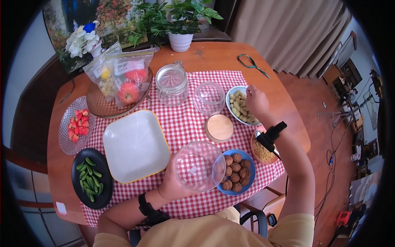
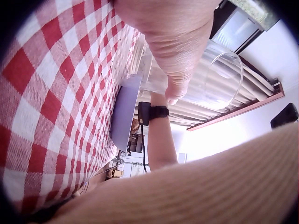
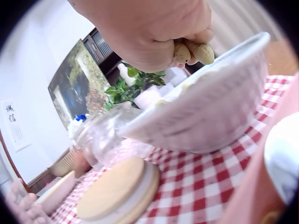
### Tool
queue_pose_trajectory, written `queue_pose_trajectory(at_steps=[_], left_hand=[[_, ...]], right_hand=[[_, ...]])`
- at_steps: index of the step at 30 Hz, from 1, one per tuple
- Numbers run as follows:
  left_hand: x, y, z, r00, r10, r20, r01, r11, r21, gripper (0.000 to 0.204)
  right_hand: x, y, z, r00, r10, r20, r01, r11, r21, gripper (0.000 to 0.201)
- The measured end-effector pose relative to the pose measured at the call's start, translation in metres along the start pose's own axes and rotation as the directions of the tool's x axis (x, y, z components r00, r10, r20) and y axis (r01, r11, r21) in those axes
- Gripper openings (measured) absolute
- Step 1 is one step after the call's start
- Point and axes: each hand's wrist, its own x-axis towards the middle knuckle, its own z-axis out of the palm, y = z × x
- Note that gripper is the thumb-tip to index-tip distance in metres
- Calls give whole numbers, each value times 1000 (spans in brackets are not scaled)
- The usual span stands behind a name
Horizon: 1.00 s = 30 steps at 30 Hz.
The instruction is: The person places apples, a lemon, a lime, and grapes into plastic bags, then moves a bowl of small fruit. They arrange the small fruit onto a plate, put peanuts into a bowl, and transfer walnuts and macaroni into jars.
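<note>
My left hand (image 1: 172,186) grips a clear, empty jar (image 1: 197,162) from its side, above the checked cloth. In the left wrist view the thumb side of that hand presses along the jar's wall (image 2: 205,86). My right hand (image 1: 257,102) is over the right side of a pale bowl (image 3: 210,109) of peanuts (image 1: 237,108). Its curled fingers pinch peanuts (image 3: 203,53) just above the rim, as the right wrist view shows; the palm side is hidden. A round wooden lid (image 1: 219,126) lies between the jar and the peanut bowl.
Walnuts (image 1: 235,173) fill a blue bowl right of the jar. A pink bowl (image 1: 263,150) sits under my right wrist. Two glass jars (image 1: 171,84) stand behind the lid. Leftward are a white square dish (image 1: 135,144), cucumbers (image 1: 90,177), strawberries (image 1: 78,125) and bagged fruit (image 1: 129,88).
</note>
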Motion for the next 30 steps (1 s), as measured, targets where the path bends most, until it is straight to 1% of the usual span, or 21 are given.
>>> queue_pose_trajectory(at_steps=[2,4,7,8,10,11,12,13,14,15,16,18,19,21,22,24,25,27,28,29,30], left_hand=[[1,-1,0,999,-27,17,27,1000,-9,102],[1,-1,0,998,-56,38,56,998,-20,102],[2,2,-1,999,-48,22,48,999,-8,100],[4,-1,1,997,-69,44,72,995,-69,99],[4,0,2,993,-89,72,97,987,-129,98],[5,4,0,996,-73,48,76,994,-77,97],[5,8,-1,998,-54,26,55,998,-24,96],[9,13,-4,998,-51,31,52,998,-24,96],[15,18,-6,976,-153,156,173,977,-124,97],[19,20,-7,928,-237,286,301,931,-205,97],[12,13,-6,928,-233,289,298,933,-204,97],[-5,1,-4,982,-146,118,149,989,-15,93],[-5,1,-4,982,-145,118,148,989,-16,93],[1,6,-3,992,-81,93,79,997,20,92],[9,13,-6,992,-80,95,78,997,19,92],[24,26,-12,990,29,135,-37,997,60,91],[24,24,-11,990,29,135,-37,998,59,91],[22,18,-8,971,96,220,-103,995,19,91],[21,19,-7,971,94,218,-101,995,18,91],[21,22,-5,990,-16,137,33,993,-117,87],[20,24,-4,988,-138,73,152,954,-259,83]], right_hand=[[-1,-19,-20,999,3,-39,-1,998,59,16],[-12,-57,-50,999,-29,-27,36,951,308,11],[-38,-107,-89,975,-220,-1,184,813,552,9],[-51,-127,-105,955,-297,-20,248,759,602,8],[-73,-147,-116,860,-500,-108,439,614,656,12],[-80,-154,-126,757,-650,-61,540,570,619,17],[-92,-161,-123,709,-701,-81,561,490,667,23],[-98,-167,-121,712,-697,-83,560,493,665,23],[-103,-172,-120,622,-783,1,593,472,652,26],[-106,-176,-119,518,-851,87,624,446,642,29],[-108,-177,-115,521,-849,85,625,447,640,29],[-110,-177,-102,444,-873,203,655,470,591,33],[-110,-176,-103,444,-873,203,656,471,590,33],[-109,-174,-104,418,-863,285,625,501,599,29],[-108,-173,-105,420,-861,286,624,503,598,29],[-107,-171,-106,441,-885,150,630,424,650,21],[-104,-168,-109,441,-885,151,630,425,650,21],[-91,-160,-118,605,-793,-76,581,373,723,13],[-83,-152,-118,712,-700,-58,504,452,736,12],[-72,-142,-117,805,-593,-38,417,518,747,12],[-61,-132,-117,880,-472,46,317,657,684,16]])
